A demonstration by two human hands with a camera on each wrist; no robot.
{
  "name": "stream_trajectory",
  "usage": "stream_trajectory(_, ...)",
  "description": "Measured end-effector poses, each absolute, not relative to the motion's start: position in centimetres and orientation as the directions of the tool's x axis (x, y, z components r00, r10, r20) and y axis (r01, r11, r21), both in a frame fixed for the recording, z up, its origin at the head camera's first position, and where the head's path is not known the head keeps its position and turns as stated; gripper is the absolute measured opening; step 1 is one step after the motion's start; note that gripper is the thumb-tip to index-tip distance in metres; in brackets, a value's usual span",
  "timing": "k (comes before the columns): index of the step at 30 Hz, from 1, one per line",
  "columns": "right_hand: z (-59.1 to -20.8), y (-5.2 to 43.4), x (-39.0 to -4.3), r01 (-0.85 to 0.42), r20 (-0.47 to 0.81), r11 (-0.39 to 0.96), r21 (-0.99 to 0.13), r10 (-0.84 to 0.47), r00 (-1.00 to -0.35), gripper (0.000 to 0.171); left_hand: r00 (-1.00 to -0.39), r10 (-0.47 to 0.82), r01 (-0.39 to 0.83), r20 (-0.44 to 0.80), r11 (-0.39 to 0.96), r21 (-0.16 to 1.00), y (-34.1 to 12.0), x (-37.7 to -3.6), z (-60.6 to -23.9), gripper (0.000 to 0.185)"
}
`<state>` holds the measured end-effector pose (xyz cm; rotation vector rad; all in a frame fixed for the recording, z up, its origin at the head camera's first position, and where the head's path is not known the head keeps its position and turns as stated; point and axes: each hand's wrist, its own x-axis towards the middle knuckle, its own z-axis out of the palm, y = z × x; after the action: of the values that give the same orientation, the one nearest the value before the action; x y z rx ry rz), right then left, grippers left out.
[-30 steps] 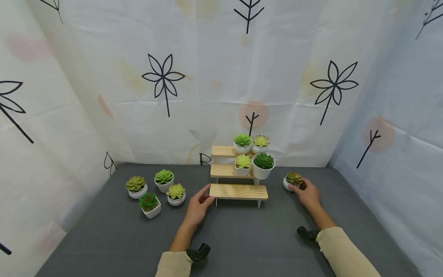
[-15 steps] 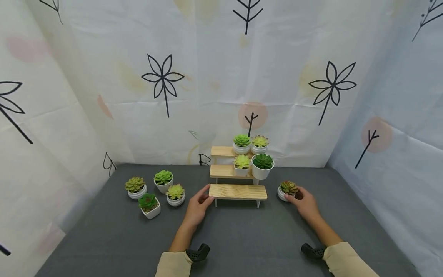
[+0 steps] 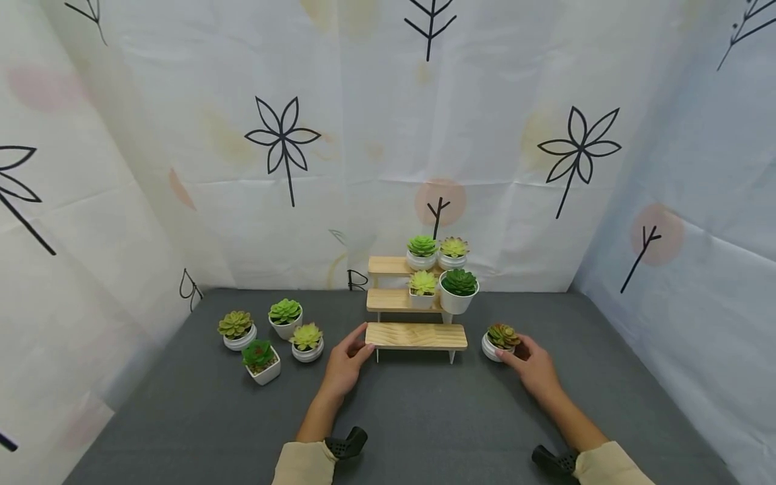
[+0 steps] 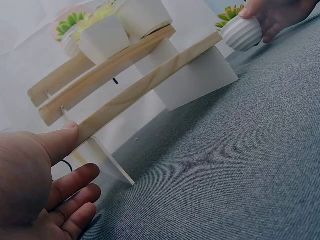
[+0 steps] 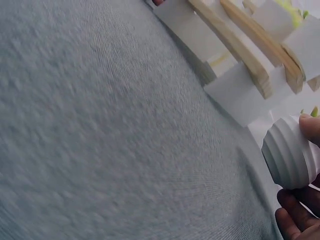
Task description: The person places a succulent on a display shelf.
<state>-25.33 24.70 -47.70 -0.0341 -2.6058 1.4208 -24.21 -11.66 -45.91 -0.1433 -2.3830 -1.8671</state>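
My right hand (image 3: pixel 536 369) pinches a small succulent with reddish-green leaves (image 3: pixel 502 335) by its ribbed white pot (image 5: pixel 290 152). The pot is right of a three-tier wooden display stand (image 3: pixel 416 335) and appears slightly off the cloth in the wrist views. With my left hand (image 3: pixel 345 364) I hold the left end of the stand's lowest tier, thumb on its front edge (image 4: pixel 70 131); the index finger is mostly hidden behind it. Two succulents, one bright green (image 3: pixel 422 246), occupy the top tier. On the middle tier stand a yellow-green one (image 3: pixel 422 284) and a dark green one (image 3: pixel 459 283).
Several potted succulents sit in a group on the left, among them one in a square pot (image 3: pixel 263 366) and a yellow-green one (image 3: pixel 307 339). Grey cloth (image 3: pixel 436 424) covers the table. A printed white curtain (image 3: pixel 364 135) rises behind it and at both sides.
My right hand has brought the reddish-green succulent left and nearer to me, closer to the lowest tier's right end. The left hand has kept its place on the stand.
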Motion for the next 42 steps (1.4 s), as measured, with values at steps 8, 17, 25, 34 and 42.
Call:
stream_trajectory(8,-46.8,23.9,-24.3,-0.069,0.151,0.521,-0.851,0.117,-0.982,0.059,-0.990,-0.006,0.138,0.143,0.244,0.960,-11.6,-23.7,-45.2,0.048)
stream_trajectory(17,-46.0,23.1,-23.2,-0.145,0.239,0.529,-0.836,0.114,-0.964,0.055,-0.989,-0.006,0.144,0.150,0.242,0.960,-11.7,-24.4,-45.9,0.048)
stream_trajectory(25,-46.0,21.9,-23.1,-0.194,0.291,0.516,-0.835,0.114,-0.950,0.054,-0.989,-0.027,0.134,0.145,0.245,0.960,-12.1,-26.4,-49.3,0.050)
stream_trajectory(34,-46.1,20.6,-23.7,-0.232,0.344,0.563,-0.793,0.100,-0.933,0.057,-0.991,-0.031,0.119,0.129,0.234,0.965,-12.2,-26.5,-49.3,0.051)
stream_trajectory(42,-45.8,19.5,-24.3,-0.242,0.344,0.552,-0.798,0.087,-0.935,0.057,-0.991,-0.016,0.129,0.136,0.238,0.963,-11.6,-24.3,-45.8,0.048)
